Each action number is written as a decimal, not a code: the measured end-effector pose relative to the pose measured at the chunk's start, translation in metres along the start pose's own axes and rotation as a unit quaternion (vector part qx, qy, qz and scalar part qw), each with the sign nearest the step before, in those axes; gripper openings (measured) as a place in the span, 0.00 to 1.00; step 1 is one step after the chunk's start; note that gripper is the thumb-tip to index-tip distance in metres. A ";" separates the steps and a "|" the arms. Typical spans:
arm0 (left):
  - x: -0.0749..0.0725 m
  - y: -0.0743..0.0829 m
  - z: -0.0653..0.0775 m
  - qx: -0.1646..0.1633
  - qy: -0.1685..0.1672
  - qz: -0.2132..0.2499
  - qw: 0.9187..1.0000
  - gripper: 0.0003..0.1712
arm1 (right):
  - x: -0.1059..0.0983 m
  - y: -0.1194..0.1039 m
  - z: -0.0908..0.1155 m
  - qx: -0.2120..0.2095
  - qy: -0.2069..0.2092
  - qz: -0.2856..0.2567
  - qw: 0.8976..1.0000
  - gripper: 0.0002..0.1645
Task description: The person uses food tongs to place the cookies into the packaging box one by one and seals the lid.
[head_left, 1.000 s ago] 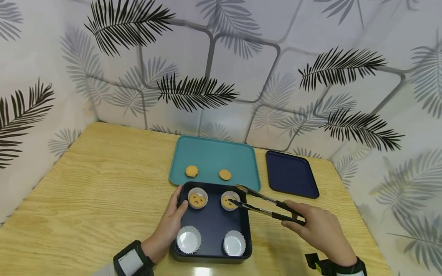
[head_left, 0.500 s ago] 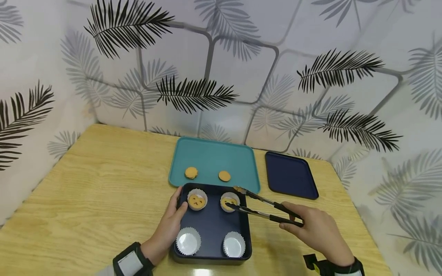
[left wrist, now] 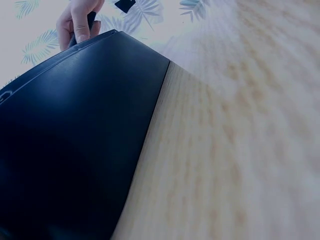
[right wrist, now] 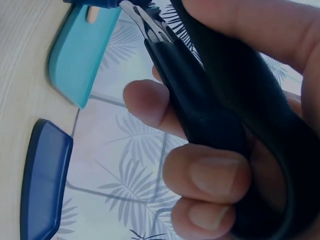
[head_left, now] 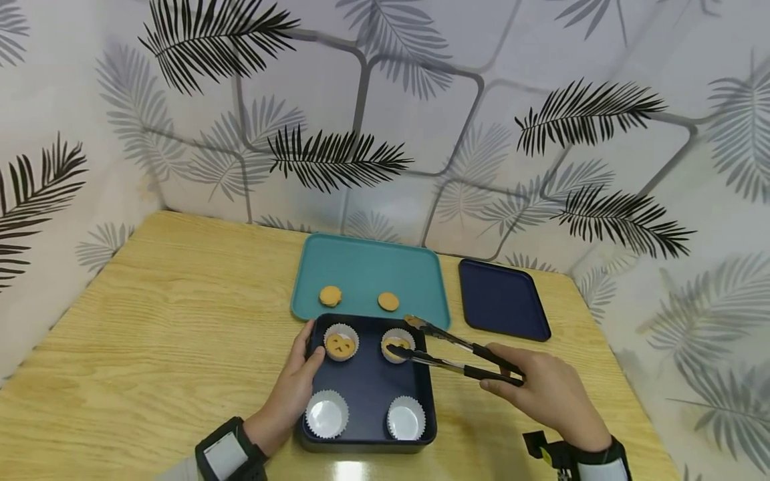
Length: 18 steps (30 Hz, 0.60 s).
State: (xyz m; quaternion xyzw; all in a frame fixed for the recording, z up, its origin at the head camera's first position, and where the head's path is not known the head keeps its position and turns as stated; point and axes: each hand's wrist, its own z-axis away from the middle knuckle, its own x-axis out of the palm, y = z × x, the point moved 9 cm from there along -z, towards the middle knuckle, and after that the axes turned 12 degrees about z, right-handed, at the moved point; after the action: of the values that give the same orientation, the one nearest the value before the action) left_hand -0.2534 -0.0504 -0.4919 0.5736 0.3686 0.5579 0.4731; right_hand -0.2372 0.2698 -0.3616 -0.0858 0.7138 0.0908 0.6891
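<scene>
My left hand [head_left: 293, 387] grips the left wall of a dark navy square baking tin [head_left: 373, 381], thumb at the rim and fingers outside. In the right hand [head_left: 544, 387] are black-handled metal tongs [head_left: 448, 364], held with their tips apart. One tip lies over the face-patterned cookie [head_left: 388, 346] in the far right white paper cup [head_left: 404, 333]; the other is just past the tin's far rim. A second face cookie [head_left: 340, 346] sits in the far left cup. The right wrist view shows fingers wrapped about the black tong handles [right wrist: 200, 95].
Two white paper cups, near left [head_left: 327, 414] and near right [head_left: 406, 419], stand in the tin. Behind it lies a teal tray [head_left: 373, 264] with two plain round cookies, left [head_left: 329, 296] and right [head_left: 388, 302]. A small navy tray [head_left: 504, 300] is at the right.
The near tong tip has slid a little left across the cookie in the far right cup. The left hand keeps its grip on the tin, and the cookies stay where they were.
</scene>
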 end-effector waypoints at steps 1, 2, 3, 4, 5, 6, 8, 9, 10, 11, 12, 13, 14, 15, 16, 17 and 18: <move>0.000 0.001 0.000 0.001 0.000 0.001 1.000 0.35 | -0.003 -0.001 -0.002 -0.001 0.005 0.000 1.000 0.33; 0.000 0.001 -0.001 0.001 0.000 0.002 1.000 0.35 | -0.006 -0.003 -0.003 -0.001 0.010 -0.003 1.000 0.33; 0.000 0.002 -0.001 0.001 0.000 0.003 1.000 0.35 | -0.009 -0.004 -0.005 -0.002 0.017 -0.006 1.000 0.33; -0.001 0.002 -0.001 0.002 0.001 0.003 1.000 0.34 | -0.012 -0.006 -0.007 -0.005 0.024 -0.008 1.000 0.33; -0.001 0.003 -0.001 0.002 0.001 0.003 1.000 0.34 | -0.015 -0.008 -0.010 -0.008 0.032 -0.009 0.999 0.33; -0.001 0.003 -0.001 0.002 0.001 0.003 1.000 0.34 | -0.018 -0.010 -0.013 -0.011 0.038 -0.011 0.999 0.33; -0.001 0.004 -0.002 0.004 0.001 0.005 1.000 0.34 | -0.021 -0.014 -0.021 -0.019 0.045 -0.018 0.999 0.33; -0.001 0.005 -0.002 0.006 0.000 0.005 1.000 0.34 | -0.023 -0.016 -0.026 -0.025 0.049 -0.018 0.998 0.33; -0.001 0.005 -0.002 0.007 0.000 0.007 1.000 0.34 | -0.023 -0.018 -0.031 -0.029 0.051 -0.019 0.998 0.33; -0.001 0.005 -0.002 0.010 0.000 0.008 1.000 0.34 | -0.023 -0.020 -0.036 -0.032 0.050 -0.022 0.998 0.34; -0.001 0.005 -0.003 0.013 -0.001 0.009 1.000 0.34 | -0.022 -0.022 -0.040 -0.036 0.049 -0.024 0.998 0.34; -0.001 0.005 -0.003 0.014 0.000 0.009 1.000 0.34 | -0.021 -0.024 -0.045 -0.039 0.046 -0.026 0.998 0.35; 0.000 0.005 -0.003 0.015 -0.001 0.010 1.000 0.35 | -0.019 -0.025 -0.049 -0.041 0.042 -0.027 0.998 0.35; 0.000 0.004 -0.003 0.016 -0.001 0.010 1.000 0.35 | -0.017 -0.026 -0.054 -0.043 0.037 -0.027 0.998 0.35; 0.000 0.003 -0.002 0.017 -0.002 0.010 1.000 0.35 | -0.015 -0.027 -0.058 -0.044 0.032 -0.027 0.998 0.35; 0.001 0.003 -0.002 0.018 -0.002 0.010 1.000 0.34 | -0.012 -0.028 -0.062 -0.047 0.028 -0.028 0.998 0.35; 0.001 0.002 -0.002 0.017 -0.004 0.011 1.000 0.34 | -0.011 -0.030 -0.066 -0.049 0.026 -0.029 0.998 0.35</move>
State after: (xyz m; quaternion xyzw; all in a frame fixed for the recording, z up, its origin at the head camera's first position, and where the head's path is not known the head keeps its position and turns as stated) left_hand -0.2552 -0.0499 -0.4894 0.5876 0.3702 0.5543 0.4586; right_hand -0.2938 0.2246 -0.3492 -0.1420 0.7237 0.1032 0.6675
